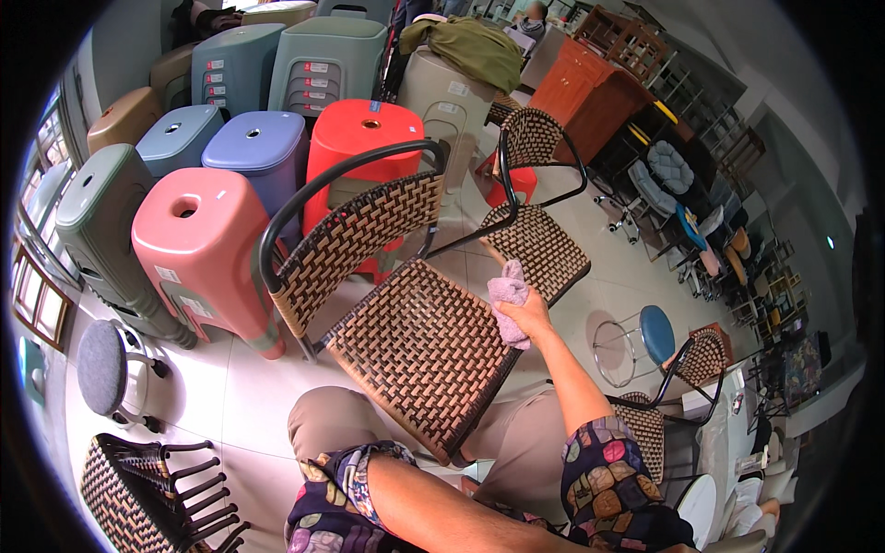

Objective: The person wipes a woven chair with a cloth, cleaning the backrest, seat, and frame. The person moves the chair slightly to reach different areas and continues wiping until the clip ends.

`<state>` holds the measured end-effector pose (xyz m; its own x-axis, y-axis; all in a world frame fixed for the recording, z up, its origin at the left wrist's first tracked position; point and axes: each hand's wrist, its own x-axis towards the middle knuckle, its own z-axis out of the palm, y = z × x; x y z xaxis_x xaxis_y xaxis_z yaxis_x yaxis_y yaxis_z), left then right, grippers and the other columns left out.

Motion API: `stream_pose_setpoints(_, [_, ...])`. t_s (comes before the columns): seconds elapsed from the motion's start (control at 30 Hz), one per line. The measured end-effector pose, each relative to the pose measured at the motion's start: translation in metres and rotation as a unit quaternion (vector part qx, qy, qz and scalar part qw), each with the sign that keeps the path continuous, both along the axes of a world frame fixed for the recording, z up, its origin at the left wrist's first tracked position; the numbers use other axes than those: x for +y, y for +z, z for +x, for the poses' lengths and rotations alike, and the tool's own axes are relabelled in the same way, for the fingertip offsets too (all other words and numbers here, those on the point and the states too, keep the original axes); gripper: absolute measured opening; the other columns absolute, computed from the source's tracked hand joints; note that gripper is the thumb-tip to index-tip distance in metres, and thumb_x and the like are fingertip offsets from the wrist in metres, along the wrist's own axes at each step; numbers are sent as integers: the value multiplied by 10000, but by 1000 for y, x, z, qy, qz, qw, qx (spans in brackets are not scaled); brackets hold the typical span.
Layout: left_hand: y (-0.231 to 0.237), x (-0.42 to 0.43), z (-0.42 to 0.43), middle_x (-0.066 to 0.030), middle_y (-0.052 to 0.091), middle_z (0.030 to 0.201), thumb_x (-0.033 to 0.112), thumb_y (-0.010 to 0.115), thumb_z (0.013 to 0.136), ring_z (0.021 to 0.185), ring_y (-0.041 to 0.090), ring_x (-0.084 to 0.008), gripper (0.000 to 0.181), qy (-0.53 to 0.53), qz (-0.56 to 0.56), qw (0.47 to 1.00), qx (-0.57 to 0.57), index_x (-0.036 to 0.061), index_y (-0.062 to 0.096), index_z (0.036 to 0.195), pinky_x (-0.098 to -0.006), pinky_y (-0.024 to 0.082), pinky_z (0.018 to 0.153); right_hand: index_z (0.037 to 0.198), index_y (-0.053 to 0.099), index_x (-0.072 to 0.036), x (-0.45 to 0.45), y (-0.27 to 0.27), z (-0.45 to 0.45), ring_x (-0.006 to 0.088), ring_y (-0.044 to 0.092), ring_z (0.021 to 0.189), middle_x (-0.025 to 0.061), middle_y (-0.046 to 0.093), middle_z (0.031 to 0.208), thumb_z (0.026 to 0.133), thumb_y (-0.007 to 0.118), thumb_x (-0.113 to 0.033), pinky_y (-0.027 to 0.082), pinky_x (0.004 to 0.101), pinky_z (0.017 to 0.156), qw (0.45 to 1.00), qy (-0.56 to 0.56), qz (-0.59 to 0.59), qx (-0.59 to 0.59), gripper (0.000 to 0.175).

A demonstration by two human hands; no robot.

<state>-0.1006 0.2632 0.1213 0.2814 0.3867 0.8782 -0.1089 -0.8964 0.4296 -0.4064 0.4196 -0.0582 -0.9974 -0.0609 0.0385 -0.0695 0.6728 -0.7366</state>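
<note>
A woven wicker chair (422,339) with a black metal frame stands right in front of me, between my knees. Its curved backrest (366,231) faces away from me. My right hand (527,314) grips a bunched pink cloth (510,297) at the far right corner of the seat, where the cloth touches the woven edge. My left forearm crosses the bottom of the view, and the left hand itself is out of view. Just beyond the seat's right side stands a second woven chair (543,245) of the same kind.
Stacked plastic stools, pink (228,242), red (366,135), purple (254,142) and grey-green, crowd the left and far side. A wheeled round stool (104,366) and stacked woven chairs (121,491) stand left. At right are a blue round stool (657,335) and another woven chair (702,356).
</note>
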Motion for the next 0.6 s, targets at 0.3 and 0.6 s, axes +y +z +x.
stream_pose_setpoints(0.3, [0, 1, -1, -205, 620, 1329, 223, 625, 1013, 1274, 566, -328, 266, -6, 0, 1000, 3, 22, 713, 1164, -444, 429, 1089, 1196, 656, 2, -9, 14, 7, 226, 734, 1003, 135, 753, 1127, 729, 941, -273, 583, 365, 919, 1000, -10, 26, 9, 613])
stream_pose_setpoints(0.6, [-1, 2, -1, -207, 623, 1319, 224, 621, 1015, 1267, 568, -330, 266, -1, -4, 1000, 3, 24, 712, 1165, -443, 432, 1085, 1294, 653, -40, -14, 25, 12, 252, 736, 1054, 142, 757, 1171, 719, 933, -261, 569, 372, 960, 999, -26, 43, -10, 677])
